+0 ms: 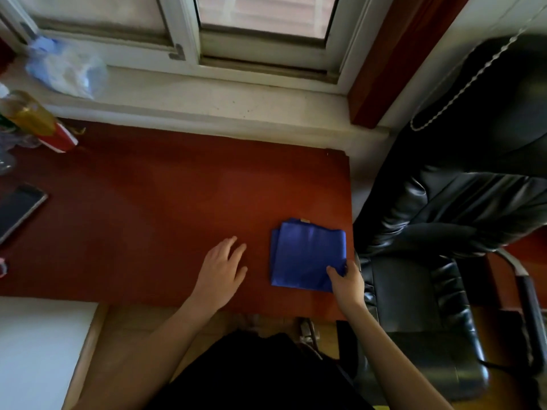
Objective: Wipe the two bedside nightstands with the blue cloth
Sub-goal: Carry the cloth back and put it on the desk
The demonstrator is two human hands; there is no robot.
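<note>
A folded blue cloth (305,255) lies flat near the right end of a red-brown wooden top (154,208) under the window. My right hand (347,281) pinches the cloth's near right corner, thumb on top. To the left of the cloth, my left hand (222,269) rests over the wood with its fingers spread, holding nothing.
A black leather chair (438,261) stands tight against the top's right edge. A phone (17,211) lies at the left edge, with a gold and red container (38,122) and bottles behind it. A plastic bag (65,69) sits on the window sill. White bedding (38,344) fills the lower left.
</note>
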